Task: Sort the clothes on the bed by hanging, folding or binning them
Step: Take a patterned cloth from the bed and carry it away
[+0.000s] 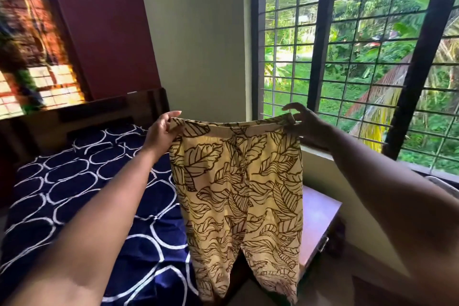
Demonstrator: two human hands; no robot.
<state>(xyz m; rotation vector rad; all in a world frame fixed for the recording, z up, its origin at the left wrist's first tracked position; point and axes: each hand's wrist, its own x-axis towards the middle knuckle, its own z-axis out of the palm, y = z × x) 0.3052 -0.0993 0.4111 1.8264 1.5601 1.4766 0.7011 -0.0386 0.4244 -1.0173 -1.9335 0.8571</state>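
Our left hand (pixel 161 129) pinching one waistband corner of the leaf-print trousers (pixel 238 181), our right hand (pixel 306 128) gripping the other, trousers hanging spread between and below both hands, blue patterned bed (pixel 74 194) below our left hand.

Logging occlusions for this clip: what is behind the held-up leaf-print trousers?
Around the trousers: pale wall, a wooden table, the bed. The gap between bed and table is hidden by the cloth.
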